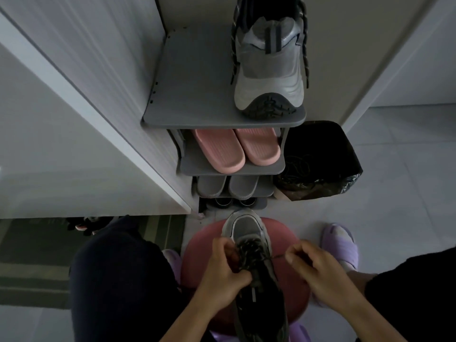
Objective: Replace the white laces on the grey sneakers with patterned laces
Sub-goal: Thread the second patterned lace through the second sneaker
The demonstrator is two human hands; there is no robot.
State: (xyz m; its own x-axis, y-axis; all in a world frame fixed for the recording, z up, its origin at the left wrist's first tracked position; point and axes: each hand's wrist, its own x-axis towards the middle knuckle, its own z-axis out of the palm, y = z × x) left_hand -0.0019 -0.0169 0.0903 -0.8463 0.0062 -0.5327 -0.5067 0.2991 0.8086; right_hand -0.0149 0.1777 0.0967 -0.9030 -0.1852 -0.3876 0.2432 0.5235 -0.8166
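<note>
We steady the grey sneaker with our left hand gripping its laced throat, while our right hand pinches the patterned lace taut.

Shelf sneaker cut off at top, stool sneaker heel cut off below, lowest shoes half hidden

Head-worn view, steeply down over sneaker
</note>
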